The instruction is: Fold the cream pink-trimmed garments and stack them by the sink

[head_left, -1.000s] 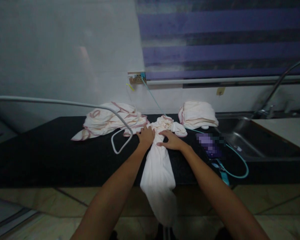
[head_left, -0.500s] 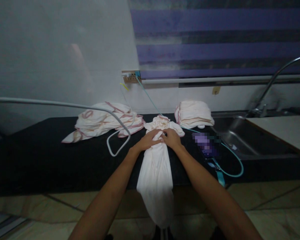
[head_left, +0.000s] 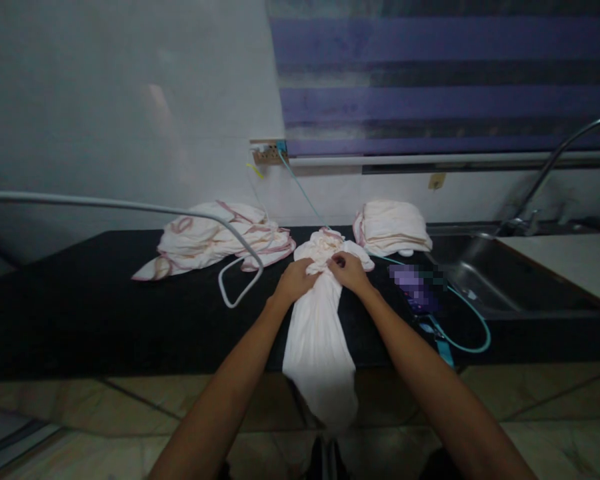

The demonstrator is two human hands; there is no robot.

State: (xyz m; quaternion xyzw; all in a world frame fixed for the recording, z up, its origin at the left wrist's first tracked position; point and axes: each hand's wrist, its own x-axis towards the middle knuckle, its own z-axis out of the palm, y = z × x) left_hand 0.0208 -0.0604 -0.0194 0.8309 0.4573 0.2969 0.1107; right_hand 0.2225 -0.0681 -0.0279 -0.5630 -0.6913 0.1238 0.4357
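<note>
Both hands (head_left: 325,275) on white cloth (head_left: 319,333)

Dim room: black countertop (head_left: 80,313) against a white wall (head_left: 120,100), purple striped blind (head_left: 445,80) upper right, steel sink (head_left: 495,280) with curved faucet (head_left: 555,167) at right, wall socket (head_left: 270,153) mid-wall, tiled floor (head_left: 80,427) below.

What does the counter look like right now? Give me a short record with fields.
left hand: gripping the white garment
right hand: pinching the same garment, beside the left
garment: bunched on the black counter, lower end hanging over the front edge
left: loose cloth pile
back right: folded stack
far right: sink
</note>
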